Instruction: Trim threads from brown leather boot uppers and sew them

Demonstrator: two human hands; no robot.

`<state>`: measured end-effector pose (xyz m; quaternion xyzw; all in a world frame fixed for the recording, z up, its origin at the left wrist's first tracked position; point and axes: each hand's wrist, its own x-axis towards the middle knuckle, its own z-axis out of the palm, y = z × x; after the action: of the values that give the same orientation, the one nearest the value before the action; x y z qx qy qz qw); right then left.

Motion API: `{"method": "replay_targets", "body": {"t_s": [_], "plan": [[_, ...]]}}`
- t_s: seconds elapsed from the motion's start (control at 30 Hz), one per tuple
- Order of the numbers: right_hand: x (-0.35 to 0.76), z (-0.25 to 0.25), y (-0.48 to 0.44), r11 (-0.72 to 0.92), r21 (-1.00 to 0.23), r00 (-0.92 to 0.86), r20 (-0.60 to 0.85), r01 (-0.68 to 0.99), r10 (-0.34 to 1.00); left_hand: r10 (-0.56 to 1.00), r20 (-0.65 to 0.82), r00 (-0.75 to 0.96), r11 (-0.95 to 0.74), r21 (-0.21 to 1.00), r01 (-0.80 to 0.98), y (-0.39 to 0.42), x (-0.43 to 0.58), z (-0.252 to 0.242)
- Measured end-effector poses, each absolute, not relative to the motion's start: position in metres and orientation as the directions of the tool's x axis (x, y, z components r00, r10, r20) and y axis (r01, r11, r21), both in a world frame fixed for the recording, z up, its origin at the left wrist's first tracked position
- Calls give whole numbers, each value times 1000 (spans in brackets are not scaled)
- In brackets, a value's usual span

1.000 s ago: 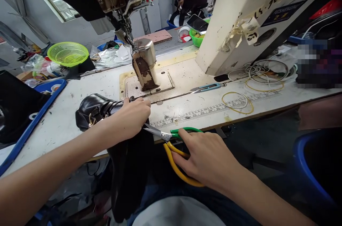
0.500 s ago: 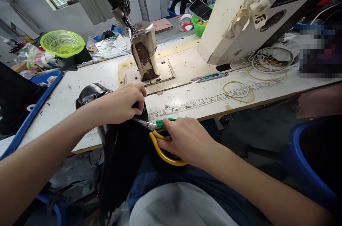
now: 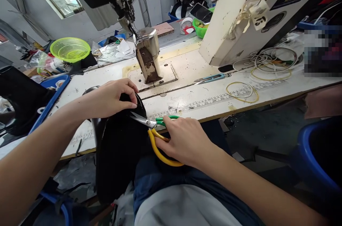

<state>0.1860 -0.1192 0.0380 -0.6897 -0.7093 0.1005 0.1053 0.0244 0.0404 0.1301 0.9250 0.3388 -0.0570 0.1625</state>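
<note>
My left hand (image 3: 113, 97) pinches the upper edge of a black leather piece (image 3: 121, 151), which looks like a boot upper. This piece hangs over the table's front edge toward my lap. In my right hand (image 3: 184, 140) is a pair of scissors (image 3: 149, 123) with one green and one yellow handle, my fingers wrapped round the grips. The blades point left, slightly apart, against the black piece just below my left fingertips. Whether material lies between the blades I cannot tell.
Behind my hands stands a post-bed sewing machine (image 3: 148, 55). Blue thread snips (image 3: 211, 78) and elastic loops (image 3: 243, 92) lie on the table to the right. A yellow-green basket (image 3: 70, 49) is at the back left; a blue bin (image 3: 315, 158) stands at right. Another person sits farther back.
My left hand has shifted slightly left and its fingers have opened a little along the edge. More of the scissor blades and the black rim now shows. The view has tilted slightly.
</note>
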Motion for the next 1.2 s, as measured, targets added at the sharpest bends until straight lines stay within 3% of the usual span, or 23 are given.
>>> {"method": "replay_targets", "body": {"t_s": [0.33, 0.57, 0.67, 0.83, 0.93, 1.03, 1.2], "plan": [[169, 39, -94, 120, -300, -118, 24, 946, 993, 605, -145, 783, -717, 328, 615, 31, 24, 133], [152, 46, -83, 99, -358, -105, 4, 929, 995, 587, -100, 803, -736, 347, 581, 29, 20, 130], [137, 48, -70, 108, -393, -125, -16, 913, 992, 606, -85, 791, -755, 252, 606, 29, 13, 125], [116, 49, -42, 164, -433, -201, -40, 886, 979, 628, -98, 772, -774, -180, 607, -4, -6, 110], [110, 49, -31, 201, -431, -243, -45, 880, 969, 741, -118, 662, -662, -299, 688, -40, -19, 89], [118, 48, -29, 218, -399, -264, -64, 891, 962, 859, -49, 510, -496, -331, 803, -66, -30, 62], [158, 53, -40, 211, -293, -253, -114, 933, 961, 949, 161, 271, -247, -155, 957, -64, -30, 25]]}}
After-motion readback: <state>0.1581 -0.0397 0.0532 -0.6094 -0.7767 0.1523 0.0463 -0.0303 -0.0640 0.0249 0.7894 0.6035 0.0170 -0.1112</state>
